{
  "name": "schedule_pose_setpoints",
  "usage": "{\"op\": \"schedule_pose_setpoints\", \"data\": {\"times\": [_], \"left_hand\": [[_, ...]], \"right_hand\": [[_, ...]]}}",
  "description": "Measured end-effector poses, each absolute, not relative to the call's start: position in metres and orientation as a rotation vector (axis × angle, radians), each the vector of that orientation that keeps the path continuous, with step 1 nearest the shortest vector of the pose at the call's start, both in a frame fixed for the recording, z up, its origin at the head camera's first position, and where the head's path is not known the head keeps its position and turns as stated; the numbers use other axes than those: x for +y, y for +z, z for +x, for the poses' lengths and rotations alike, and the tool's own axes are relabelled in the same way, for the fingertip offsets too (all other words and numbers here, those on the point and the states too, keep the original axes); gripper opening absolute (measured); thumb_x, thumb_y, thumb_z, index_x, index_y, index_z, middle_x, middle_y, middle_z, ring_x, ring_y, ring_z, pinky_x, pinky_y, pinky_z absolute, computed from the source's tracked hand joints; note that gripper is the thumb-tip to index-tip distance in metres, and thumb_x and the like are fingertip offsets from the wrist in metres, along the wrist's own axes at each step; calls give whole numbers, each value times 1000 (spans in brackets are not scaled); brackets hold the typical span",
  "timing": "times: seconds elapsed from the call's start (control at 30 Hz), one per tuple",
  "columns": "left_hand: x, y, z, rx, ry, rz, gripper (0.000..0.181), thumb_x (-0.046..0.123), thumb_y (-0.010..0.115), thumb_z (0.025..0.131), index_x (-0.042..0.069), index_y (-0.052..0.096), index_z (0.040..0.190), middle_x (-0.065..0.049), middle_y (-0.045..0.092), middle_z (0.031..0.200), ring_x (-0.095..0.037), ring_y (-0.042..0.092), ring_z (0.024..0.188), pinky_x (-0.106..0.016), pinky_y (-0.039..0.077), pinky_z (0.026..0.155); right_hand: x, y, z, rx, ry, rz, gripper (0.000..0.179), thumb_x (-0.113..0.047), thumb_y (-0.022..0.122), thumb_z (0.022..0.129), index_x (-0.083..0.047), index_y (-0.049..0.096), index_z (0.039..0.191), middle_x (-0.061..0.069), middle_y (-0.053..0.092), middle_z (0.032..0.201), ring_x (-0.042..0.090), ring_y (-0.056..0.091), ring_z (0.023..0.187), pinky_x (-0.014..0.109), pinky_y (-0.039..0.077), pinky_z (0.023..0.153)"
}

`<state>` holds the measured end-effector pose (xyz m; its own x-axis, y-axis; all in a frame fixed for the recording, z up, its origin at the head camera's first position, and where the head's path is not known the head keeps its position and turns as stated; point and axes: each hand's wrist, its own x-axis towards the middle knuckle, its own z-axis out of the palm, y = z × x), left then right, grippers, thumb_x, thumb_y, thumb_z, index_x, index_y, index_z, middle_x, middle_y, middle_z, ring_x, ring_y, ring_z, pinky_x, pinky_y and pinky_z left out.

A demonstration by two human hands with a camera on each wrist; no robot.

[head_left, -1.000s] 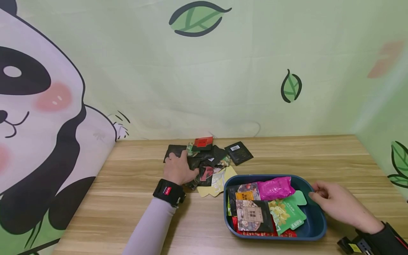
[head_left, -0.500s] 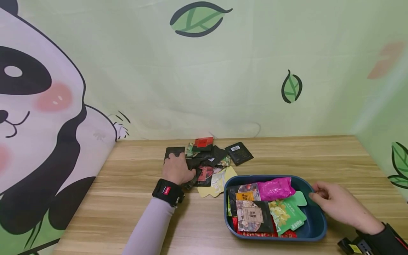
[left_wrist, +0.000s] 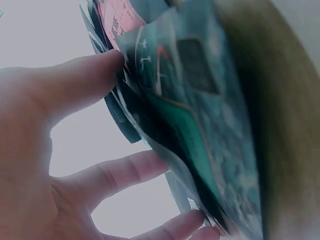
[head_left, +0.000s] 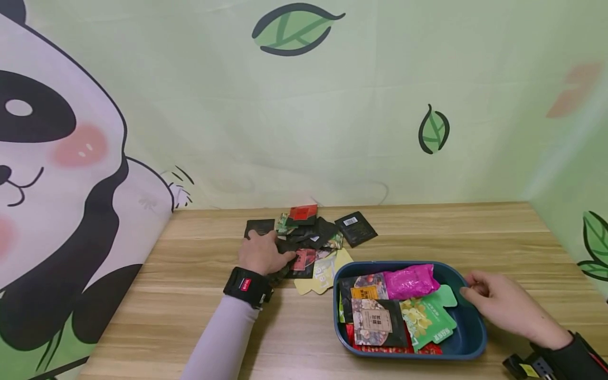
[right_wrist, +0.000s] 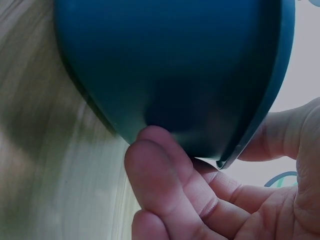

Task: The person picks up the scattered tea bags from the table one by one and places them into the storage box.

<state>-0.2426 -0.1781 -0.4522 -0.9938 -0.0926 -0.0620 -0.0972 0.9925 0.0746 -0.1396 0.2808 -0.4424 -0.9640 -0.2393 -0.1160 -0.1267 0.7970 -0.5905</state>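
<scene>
My left hand [head_left: 263,252] lies over the left side of a pile of flat sachets [head_left: 325,232], fingers spread and fingertips on them. A black sachet [head_left: 259,225] shows just beyond the fingers; one with a red label [head_left: 302,261] lies by the thumb. In the left wrist view, thumb and fingertips touch the edges of several sachets, a green-patterned sachet [left_wrist: 200,115] nearest the camera. With the thumb over the rim and fingers against the outer wall, my right hand [head_left: 503,303] holds the right end of a blue plastic bin [right_wrist: 165,60].
Inside the bin are a shiny pink packet [head_left: 410,281], a green sachet [head_left: 429,319], a patterned black sachet [head_left: 378,321] and red packets underneath. A pale yellow sachet [head_left: 328,272] lies close to the bin's left end. A lone black sachet [head_left: 356,228] rests behind it.
My left hand has slid slightly left and toward me, and the red-labelled sachet by its thumb has shifted a little left. The right hand and bin stay in place.
</scene>
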Motion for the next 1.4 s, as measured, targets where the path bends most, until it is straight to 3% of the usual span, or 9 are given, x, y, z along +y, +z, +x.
{"op": "schedule_pose_setpoints", "data": {"times": [0.43,0.67,1.2,1.4], "left_hand": [[-183,-452,-244,3065,133,-168,97,69,71,69,18,49,149,-31,53,121,-47,56,104,-54,50,78],[-181,-451,-243,3074,71,-155,102,69,70,66,15,47,150,-30,54,119,-44,59,99,-51,52,70],[-179,-441,-239,3132,196,-13,102,63,74,65,9,46,148,-29,50,129,-44,51,117,-53,49,88],[-163,-422,-226,3171,210,180,98,62,74,66,1,54,141,-26,51,129,-41,53,113,-49,50,89]], "right_hand": [[280,-441,-139,2808,-904,-291,31,-28,58,97,0,66,108,-2,56,74,10,45,63,26,37,55],[280,-441,-138,2800,-908,-276,32,-28,57,97,1,65,108,-2,59,77,11,47,66,27,39,56],[279,-442,-138,2804,-915,-283,29,-27,58,97,-1,66,107,-3,59,75,10,47,64,27,39,56],[280,-441,-139,2793,-917,-279,31,-28,57,97,1,65,108,-2,60,77,11,47,65,27,39,56]]}}
